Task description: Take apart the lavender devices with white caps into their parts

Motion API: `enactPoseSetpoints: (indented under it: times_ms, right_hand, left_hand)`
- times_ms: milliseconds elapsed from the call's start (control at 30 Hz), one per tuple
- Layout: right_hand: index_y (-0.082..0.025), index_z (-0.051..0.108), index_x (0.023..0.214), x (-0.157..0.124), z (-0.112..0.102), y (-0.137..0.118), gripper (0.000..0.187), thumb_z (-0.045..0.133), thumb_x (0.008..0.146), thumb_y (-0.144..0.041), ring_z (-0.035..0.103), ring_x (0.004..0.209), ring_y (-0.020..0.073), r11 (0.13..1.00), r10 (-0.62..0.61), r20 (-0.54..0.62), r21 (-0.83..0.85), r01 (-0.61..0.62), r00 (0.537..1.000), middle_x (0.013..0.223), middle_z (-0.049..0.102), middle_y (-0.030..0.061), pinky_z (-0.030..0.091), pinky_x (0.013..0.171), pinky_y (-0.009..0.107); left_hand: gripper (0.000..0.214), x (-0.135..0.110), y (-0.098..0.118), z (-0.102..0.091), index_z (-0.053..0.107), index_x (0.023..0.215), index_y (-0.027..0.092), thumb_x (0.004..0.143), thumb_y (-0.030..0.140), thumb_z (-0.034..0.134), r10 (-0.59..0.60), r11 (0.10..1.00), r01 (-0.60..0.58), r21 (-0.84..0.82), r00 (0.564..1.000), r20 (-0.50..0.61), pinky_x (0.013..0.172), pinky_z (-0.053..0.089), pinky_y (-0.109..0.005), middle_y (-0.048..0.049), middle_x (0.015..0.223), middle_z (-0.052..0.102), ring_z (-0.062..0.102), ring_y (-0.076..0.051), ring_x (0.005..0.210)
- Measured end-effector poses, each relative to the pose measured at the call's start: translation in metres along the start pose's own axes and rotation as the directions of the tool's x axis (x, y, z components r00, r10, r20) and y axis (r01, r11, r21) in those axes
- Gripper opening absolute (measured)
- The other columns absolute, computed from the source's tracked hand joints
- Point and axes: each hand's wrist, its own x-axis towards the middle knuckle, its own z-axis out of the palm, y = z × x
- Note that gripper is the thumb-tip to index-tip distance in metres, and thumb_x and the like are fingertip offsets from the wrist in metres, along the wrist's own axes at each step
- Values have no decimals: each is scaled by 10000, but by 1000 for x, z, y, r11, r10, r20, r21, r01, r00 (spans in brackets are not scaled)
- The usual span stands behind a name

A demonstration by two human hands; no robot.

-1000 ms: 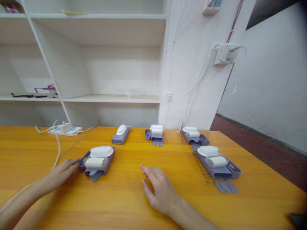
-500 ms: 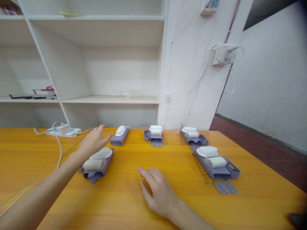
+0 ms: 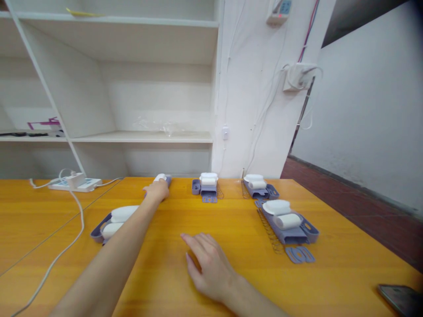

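Observation:
My left hand [image 3: 157,190] reaches far across the table and closes over the near part of a grey-purple box [image 3: 168,180]. A white oval piece [image 3: 160,177] lies on top of that box; my fingers partly hide both. Palm down on the wooden tabletop, my right hand [image 3: 211,266] rests with its thumb apart from the fingers and holds nothing. Under my left forearm sits another grey-purple set, with a tray [image 3: 98,231], a white oval piece [image 3: 124,213] and a white roll [image 3: 110,230], partly covered by the arm.
More such sets stand at the back centre [image 3: 209,191], back right [image 3: 257,191] and right [image 3: 294,237], with wire coils [image 3: 269,233] and flat purple plates [image 3: 300,254]. A power strip [image 3: 87,185] with a white cable [image 3: 82,220] lies left. A phone [image 3: 399,299] is lower right.
My left hand has moved right and forward, from above the left set onto the back box. My right hand stays put on the table. The view has shifted slightly.

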Motion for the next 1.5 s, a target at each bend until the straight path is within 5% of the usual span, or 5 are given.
enactPoseSetpoints:
  times_ms: [433, 800, 1100, 1333, 1500]
  right_hand:
    - [-199, 373, 1316, 0, 4, 0, 483, 438, 842, -132, 535, 961, 217, 1000, 2, -155, 8, -1, 988, 1086, 594, 91, 453, 845, 397]
    - [-197, 421, 1280, 0, 5, 5, 439, 446, 845, -138, 534, 979, 222, 998, 25, -259, -41, -36, 966, 1089, 589, 95, 457, 852, 411]
    - [-239, 387, 1350, 3, -4, 1, 573, 537, 798, -221, 293, 1305, 280, 996, 39, -123, -76, -48, 992, 1452, 275, 110, 306, 1052, 504]
    - [-252, 464, 1288, 5, -6, -5, 517, 565, 782, -287, 95, 1390, 283, 995, -13, 73, -95, 20, 997, 1523, 133, 79, 169, 1100, 535]
    - [-242, 473, 1278, 5, -6, -5, 516, 568, 771, -257, 81, 1393, 281, 994, -18, 60, -107, 24, 998, 1525, 119, 91, 168, 1098, 540]
  left_hand:
    - [754, -131, -12, 23, 369, 1325, 11, 749, 456, 566, 353, 903, -339, 264, 936, -6, 982, 332, -473, -301, 1336, 385, 413, -388, 1217]
    - [669, -173, -3, 28, 388, 1328, 58, 784, 420, 532, 465, 882, -457, 114, 884, -45, 1050, 302, -479, -248, 1399, 356, 324, -353, 1310]
    - [594, -218, -58, 25, 308, 1393, 308, 826, 296, 485, 801, 598, -741, 307, 542, -254, 1106, 230, -504, -49, 1438, 371, 350, -277, 1311]
    - [510, -184, -133, 6, 428, 1320, 321, 816, 329, 507, 705, 704, -546, 454, 614, -355, 1090, 58, -619, -95, 1403, 416, 331, -337, 1313]
    - [423, -160, -115, 6, 500, 1251, 281, 847, 403, 478, 671, 737, -551, 391, 664, -330, 1085, 6, -610, -105, 1315, 511, 435, -320, 1241]
